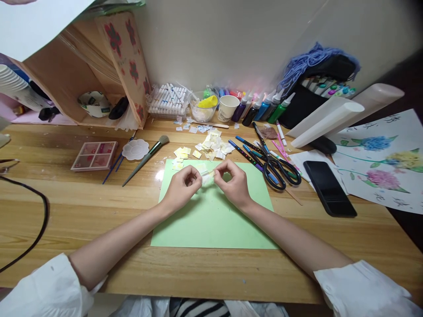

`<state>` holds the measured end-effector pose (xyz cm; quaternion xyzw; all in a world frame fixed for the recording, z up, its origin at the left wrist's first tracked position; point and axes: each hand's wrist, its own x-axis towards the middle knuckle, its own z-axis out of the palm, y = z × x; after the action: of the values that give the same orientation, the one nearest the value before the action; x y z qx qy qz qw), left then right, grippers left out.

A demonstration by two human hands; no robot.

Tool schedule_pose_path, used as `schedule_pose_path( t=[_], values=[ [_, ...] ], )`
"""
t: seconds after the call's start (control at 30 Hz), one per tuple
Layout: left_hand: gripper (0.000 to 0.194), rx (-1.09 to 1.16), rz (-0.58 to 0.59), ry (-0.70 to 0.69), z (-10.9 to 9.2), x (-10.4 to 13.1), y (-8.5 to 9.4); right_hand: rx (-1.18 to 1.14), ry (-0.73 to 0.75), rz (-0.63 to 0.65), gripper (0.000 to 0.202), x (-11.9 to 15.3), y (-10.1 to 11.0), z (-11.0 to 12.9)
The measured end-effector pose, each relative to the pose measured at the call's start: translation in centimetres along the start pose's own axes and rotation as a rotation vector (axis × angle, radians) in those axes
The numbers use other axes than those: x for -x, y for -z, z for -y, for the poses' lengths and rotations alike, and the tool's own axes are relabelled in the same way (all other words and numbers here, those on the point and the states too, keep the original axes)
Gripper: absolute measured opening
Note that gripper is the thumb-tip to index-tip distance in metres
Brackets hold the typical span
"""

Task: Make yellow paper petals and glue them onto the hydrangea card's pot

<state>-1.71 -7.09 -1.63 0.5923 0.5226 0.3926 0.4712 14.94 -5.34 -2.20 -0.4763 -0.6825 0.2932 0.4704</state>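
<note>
Left hand [183, 188] and right hand [233, 184] above a light-green paper sheet [211, 229], fingertips of both pinching a small pale-yellow paper piece [208, 173] over its far half. Yellow paper scraps [214, 145] lie beyond the sheet; black-handled scissors [271, 163] and a smartphone [329, 188], right of it.

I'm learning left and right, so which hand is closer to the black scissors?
Right. The right hand is over the green paper, just left of the scissors. The left hand is farther left, beyond the right hand.
</note>
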Motion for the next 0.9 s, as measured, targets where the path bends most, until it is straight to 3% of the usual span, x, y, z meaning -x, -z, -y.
schedule_pose_path(
  t=[0.2,0.33,0.47,0.53,0.67,0.73,0.8,0.9],
  values=[
    [0.007,0.012,-0.032,0.000,0.1,-0.1,0.1,-0.017,-0.043,-0.033,0.006,-0.1,-0.1,-0.4],
    [0.009,0.040,-0.072,0.016,0.3,-0.2,0.1,-0.008,-0.110,-0.179,0.006,-1.0,0.3,-2.0],
    [0.015,-0.041,-0.004,0.001,0.2,-0.1,0.1,0.091,-0.075,-0.329,0.018,-2.1,1.2,-3.1],
    [0.018,-0.104,0.025,-0.029,0.1,0.0,0.0,0.132,-0.001,-0.282,0.022,-2.2,1.4,-2.7],
    [0.020,-0.151,0.040,-0.070,0.0,0.1,0.0,0.059,0.126,0.168,0.021,-1.5,1.1,-1.3],
    [0.020,-0.178,0.050,-0.087,0.0,0.1,0.0,0.007,0.121,0.299,0.023,-1.2,0.9,-1.1],
    [0.018,-0.251,0.039,-0.121,0.1,0.1,0.2,-0.004,0.064,0.258,0.017,-1.3,0.8,-1.4],
    [0.016,-0.501,0.007,-0.278,0.2,-0.5,0.7,0.084,-0.029,-0.005,0.014,-1.8,0.9,-2.1]
  ],
)
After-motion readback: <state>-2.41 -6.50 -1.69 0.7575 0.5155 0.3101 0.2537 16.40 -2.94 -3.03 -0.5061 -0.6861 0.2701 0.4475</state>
